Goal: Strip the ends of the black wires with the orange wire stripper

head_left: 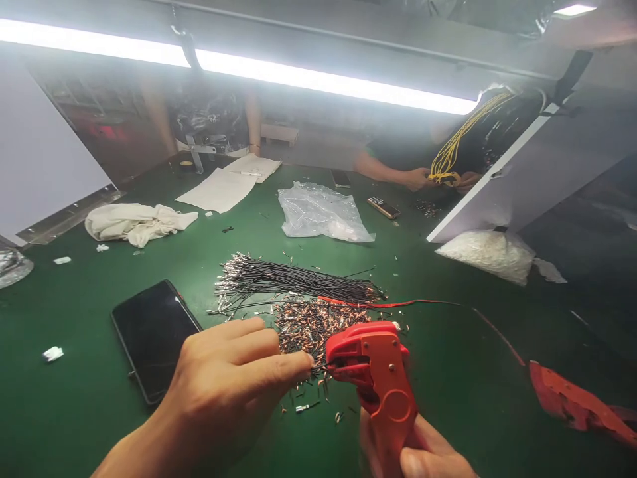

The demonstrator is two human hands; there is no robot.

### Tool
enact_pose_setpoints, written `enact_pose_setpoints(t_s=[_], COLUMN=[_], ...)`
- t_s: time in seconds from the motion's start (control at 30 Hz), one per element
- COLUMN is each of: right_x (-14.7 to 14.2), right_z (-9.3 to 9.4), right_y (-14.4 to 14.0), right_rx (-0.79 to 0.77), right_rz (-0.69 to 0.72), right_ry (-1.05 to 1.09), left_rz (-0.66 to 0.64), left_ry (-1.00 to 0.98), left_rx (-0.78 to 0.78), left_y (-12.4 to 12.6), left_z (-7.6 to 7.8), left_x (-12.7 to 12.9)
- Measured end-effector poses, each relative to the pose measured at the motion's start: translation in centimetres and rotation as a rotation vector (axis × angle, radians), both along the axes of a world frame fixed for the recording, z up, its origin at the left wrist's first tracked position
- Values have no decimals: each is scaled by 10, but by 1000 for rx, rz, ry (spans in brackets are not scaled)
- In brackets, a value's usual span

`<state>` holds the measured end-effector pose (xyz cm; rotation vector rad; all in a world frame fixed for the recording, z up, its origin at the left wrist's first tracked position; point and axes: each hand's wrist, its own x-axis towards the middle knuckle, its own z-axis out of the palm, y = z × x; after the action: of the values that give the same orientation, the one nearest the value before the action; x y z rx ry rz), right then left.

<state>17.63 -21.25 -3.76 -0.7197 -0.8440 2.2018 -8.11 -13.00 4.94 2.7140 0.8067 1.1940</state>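
Observation:
My right hand (430, 451) grips the handle of a red wire stripper (391, 378), its jaws pointing left. At those jaws, my left hand (239, 368) pinches a short black wire (321, 367); most of the wire is hidden by the fingers. Just beyond both hands lies a heap of wire offcuts (313, 322), black with copper ends. Behind the heap is a bundle of black wires (293, 275) with metal terminals at the left ends. A loose crimp terminal (301, 408) lies in front of the heap.
Left of my hand lies a black smartphone (156, 338). A clear plastic bag (323, 212), white cloth (137, 222) and papers (229, 182) are farther back. At right are a red tool (577, 398) and a filled bag (492, 252). Across the table a person's hands (418, 179) hold yellow wires (450, 149).

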Motion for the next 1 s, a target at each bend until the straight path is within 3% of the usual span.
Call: enact_pose_setpoints(t_s=[0.53,0.87,1.0], right_x=[4,-12,-23], right_z=[-29,-9,1], right_y=[-5,-5,1], right_rx=[-50,-2,-26], right_rz=[10,-66,-153], right_ry=[3,192,306], left_rz=[15,17,142], left_ry=[33,-15,37], left_rx=[-16,-87,41], left_y=[-1,0,-10], left_z=[-1,3,-2], left_x=[-3,-5,-1])
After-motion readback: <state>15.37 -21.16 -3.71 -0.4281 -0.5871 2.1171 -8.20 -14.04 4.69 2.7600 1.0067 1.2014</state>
